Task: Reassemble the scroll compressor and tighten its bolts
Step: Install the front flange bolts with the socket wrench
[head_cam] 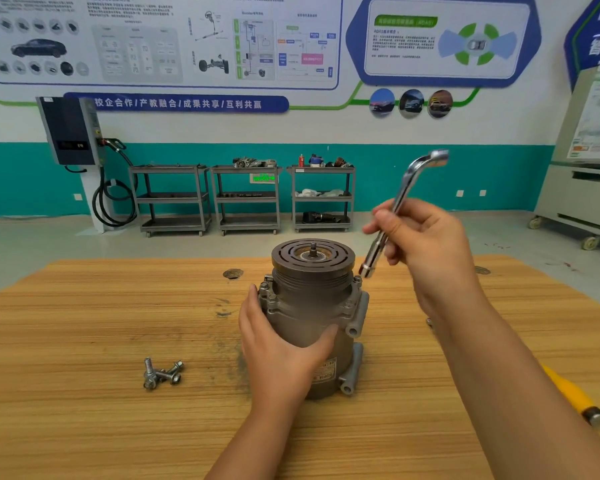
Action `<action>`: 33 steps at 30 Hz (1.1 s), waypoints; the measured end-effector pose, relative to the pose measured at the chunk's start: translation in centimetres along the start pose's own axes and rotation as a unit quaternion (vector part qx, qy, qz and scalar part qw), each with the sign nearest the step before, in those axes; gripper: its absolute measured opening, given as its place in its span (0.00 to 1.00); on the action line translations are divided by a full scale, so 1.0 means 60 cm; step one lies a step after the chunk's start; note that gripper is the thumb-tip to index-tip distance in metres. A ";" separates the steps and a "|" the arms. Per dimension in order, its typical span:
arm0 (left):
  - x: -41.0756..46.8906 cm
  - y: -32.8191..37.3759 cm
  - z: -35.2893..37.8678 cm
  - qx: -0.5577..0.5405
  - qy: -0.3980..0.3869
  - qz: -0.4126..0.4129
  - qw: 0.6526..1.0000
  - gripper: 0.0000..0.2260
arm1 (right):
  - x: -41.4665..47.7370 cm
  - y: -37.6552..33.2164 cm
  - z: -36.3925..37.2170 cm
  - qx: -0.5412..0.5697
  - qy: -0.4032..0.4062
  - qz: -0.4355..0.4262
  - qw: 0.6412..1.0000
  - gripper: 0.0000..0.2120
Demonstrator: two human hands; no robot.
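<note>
The grey scroll compressor (312, 299) stands upright on the wooden table (118, 323), pulley plate and shaft on top. My left hand (278, 344) wraps round its body from the left, thumb across the front. My right hand (426, 237) grips a chrome L-shaped socket wrench (400, 195) by its shaft. The wrench's lower socket end hangs just above a bolt head (357, 280) on the flange at the compressor's right side. Several loose bolts (161, 374) lie in a small heap on the table to the left.
A yellow-handled tool (572, 396) lies on the table at the right, partly behind my right forearm. Three grey shelf carts (246, 199) stand by the far wall, with a wall charger (70, 129) at the left and a wheeled cabinet (575, 202) at the right.
</note>
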State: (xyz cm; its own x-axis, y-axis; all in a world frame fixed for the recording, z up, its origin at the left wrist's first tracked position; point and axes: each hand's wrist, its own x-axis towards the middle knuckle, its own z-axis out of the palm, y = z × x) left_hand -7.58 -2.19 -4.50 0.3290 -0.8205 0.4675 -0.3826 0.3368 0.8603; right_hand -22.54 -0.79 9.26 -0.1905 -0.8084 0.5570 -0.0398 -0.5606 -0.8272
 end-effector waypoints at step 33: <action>0.021 -0.007 -0.018 -0.045 -0.069 -0.064 0.995 0.61 | 0.063 0.069 0.017 -0.259 -0.045 -0.006 0.965 0.04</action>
State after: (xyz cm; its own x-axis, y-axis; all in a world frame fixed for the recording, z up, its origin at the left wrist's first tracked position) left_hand -6.04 -2.87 -4.07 0.2460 -0.9126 0.3266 -0.2649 0.2608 0.9283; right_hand -22.43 -6.34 8.03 -0.1018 -0.8276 0.5521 -0.5303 -0.4244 -0.7340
